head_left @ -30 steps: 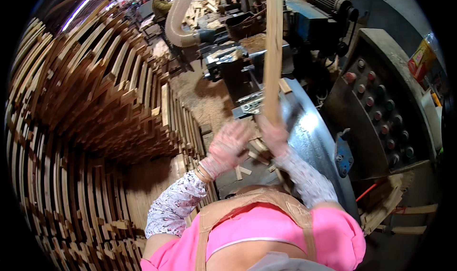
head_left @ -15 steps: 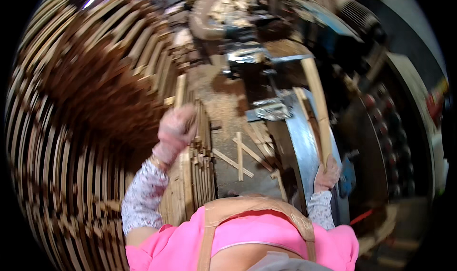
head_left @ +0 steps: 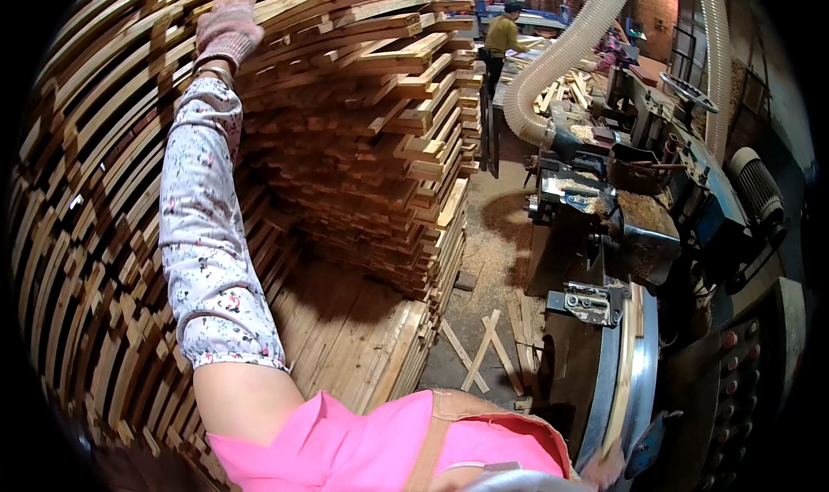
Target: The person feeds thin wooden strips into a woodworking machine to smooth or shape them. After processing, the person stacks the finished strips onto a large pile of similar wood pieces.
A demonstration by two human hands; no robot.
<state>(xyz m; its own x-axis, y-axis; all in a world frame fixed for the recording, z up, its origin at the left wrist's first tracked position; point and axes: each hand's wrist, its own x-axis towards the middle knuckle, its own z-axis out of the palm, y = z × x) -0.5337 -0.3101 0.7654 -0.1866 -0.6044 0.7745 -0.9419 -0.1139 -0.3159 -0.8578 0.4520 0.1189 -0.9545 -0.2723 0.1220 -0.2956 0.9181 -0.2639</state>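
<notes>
My left hand (head_left: 229,32), in a pinkish knit glove, is stretched far out to the upper left. It touches the top of a tall stack of wooden strips (head_left: 380,38); its fingers are hidden, so whether they grip a strip I cannot tell. At the lower right my gloved right hand (head_left: 602,468) closes on the near end of a wooden strip (head_left: 623,380). That strip lies lengthwise on the metal bed (head_left: 643,371) of a woodworking machine, running toward its cutter housing. A metal guide block (head_left: 590,304) sits beside the strip.
Stacked strips (head_left: 78,233) wall off the left side. Loose offcuts (head_left: 484,354) lie crossed on the sawdust-strewn floor. A ribbed hose (head_left: 561,69) rises from the machine. A panel of red buttons (head_left: 732,362) stands at right. Another person (head_left: 503,36) works far back.
My left hand has moved from in front of me out to the stack at the upper left. The view has turned left. The strip at my right hand now lies along the machine bed.
</notes>
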